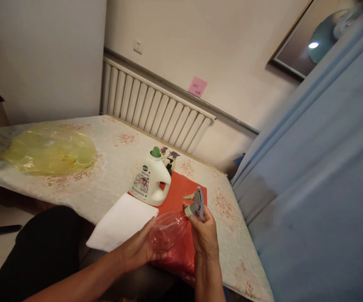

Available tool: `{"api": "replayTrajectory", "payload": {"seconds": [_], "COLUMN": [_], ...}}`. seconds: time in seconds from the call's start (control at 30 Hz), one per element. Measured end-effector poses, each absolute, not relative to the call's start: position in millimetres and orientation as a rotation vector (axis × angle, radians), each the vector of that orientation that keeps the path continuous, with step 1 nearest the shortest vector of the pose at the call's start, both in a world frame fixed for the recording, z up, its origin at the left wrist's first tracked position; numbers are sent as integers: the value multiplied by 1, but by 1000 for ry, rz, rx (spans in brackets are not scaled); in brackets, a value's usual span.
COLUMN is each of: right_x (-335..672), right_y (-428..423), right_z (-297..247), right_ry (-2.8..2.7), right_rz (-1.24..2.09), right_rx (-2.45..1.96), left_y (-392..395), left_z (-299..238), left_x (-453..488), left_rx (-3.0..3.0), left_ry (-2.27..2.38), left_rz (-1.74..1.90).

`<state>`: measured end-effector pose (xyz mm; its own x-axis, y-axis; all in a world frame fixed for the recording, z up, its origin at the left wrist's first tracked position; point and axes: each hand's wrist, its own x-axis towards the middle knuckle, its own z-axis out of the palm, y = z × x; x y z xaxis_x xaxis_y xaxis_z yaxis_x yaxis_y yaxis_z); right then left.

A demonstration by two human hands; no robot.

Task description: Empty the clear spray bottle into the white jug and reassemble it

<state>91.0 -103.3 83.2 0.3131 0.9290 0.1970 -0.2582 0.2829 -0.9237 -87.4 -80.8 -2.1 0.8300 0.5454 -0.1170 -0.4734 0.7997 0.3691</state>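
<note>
My left hand [139,249] is wrapped round the body of a clear plastic spray bottle [168,232], which lies tilted above the table's near edge. At the bottle's neck, my right hand [204,235] grips the grey spray head [197,203] with a pale green trigger. Just behind stands a white detergent jug [150,180] with a green cap, on a red cloth [181,191]. A folded white cloth [121,222] lies to the left of the bottle, over the table's edge.
The table [112,147] has a flowered cover. A yellow plastic bag [50,151] lies at its far left. Small bottles [169,158] stand behind the jug. A white radiator [152,105] runs along the wall; a blue curtain [319,176] hangs at the right.
</note>
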Motion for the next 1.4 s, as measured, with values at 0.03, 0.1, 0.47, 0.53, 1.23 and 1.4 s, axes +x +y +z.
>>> {"api": "replayTrajectory", "payload": {"seconds": [0.03,0.1,0.47,0.53,1.23,1.4], "right_x": [90,89,90,88,95,97], "right_y": [-103,-103,-100,-100,-107,-106], "right_z": [84,86,80,80,84,89], "right_ry": [-895,-896,-855,-858,-940,-976], "right_rz": [957,958,955,951,1067,1064], "right_rx": [-929,-922,-931,-926,-842,-911], "left_y": [-81,-81,-84,-85,-83,-82], "left_z": [-2,-1,4,7,4,1], "left_x": [-88,-88,-85,-85,-86,-87], "left_rx": [329,320,294,298,326,335], "left_ry": [223,229,303,295,309,293], "left_rz": [549,548,578,573,567,563]}}
